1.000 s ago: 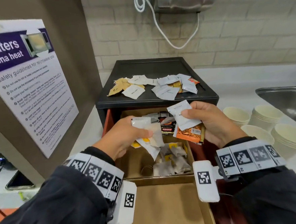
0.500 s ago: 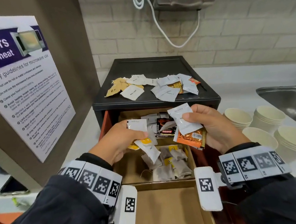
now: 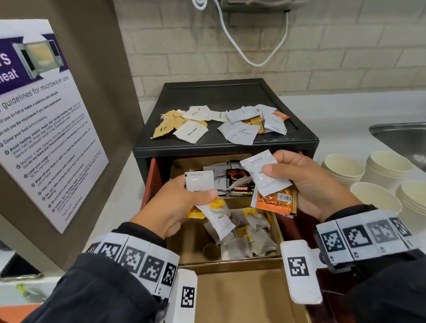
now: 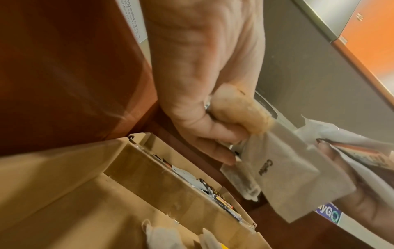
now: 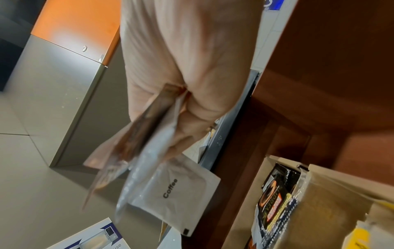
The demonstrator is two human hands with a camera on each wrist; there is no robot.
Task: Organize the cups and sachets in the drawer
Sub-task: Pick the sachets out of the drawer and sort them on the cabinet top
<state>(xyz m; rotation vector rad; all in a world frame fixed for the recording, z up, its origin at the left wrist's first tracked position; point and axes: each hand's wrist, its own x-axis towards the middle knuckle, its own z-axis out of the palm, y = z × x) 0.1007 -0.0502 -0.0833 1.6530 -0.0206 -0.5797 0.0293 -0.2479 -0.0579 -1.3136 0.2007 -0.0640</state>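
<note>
Both hands hover over the open drawer (image 3: 155, 180), each gripping a small bunch of sachets. The left hand (image 3: 174, 207) has its thumb pressed down on a white coffee sachet (image 3: 199, 181), with a second white sachet (image 3: 220, 221) and a yellow packet (image 3: 216, 204) fanning out below the fingers; in the left wrist view the fingers (image 4: 215, 134) curl round that same bunch (one pale sachet reads "Coffee" upside down). The right hand (image 3: 317, 184) pinches a white sachet (image 3: 263, 175) under its thumb, with an orange foil sachet (image 3: 276, 199) behind it. The two bunches sit near each other but apart.

Under the hands, the drawer holds cardboard dividers. The back compartment (image 3: 222, 160) contains black-and-red coffee packets (image 3: 238, 184) and a few grey-white ones. The middle compartment (image 3: 187, 246) has a loose heap of tea bags (image 3: 247, 237), some with yellow tags. The front compartment (image 3: 242, 303), nearest the person, shows bare cardboard.

On the flat black top of the drawer unit (image 3: 222, 92), along its front edge, lie scattered sachets: brown ones (image 3: 171, 125) toward the left corner, white ones (image 3: 240, 130) across the middle and right, with an orange one among them.

To the right of the unit, on the white counter (image 3: 350, 116), stand four stacks of pale paper cups (image 3: 384, 169), just in front of a steel sink (image 3: 417, 142). A microwave safety poster (image 3: 39, 138) leans on the left.
</note>
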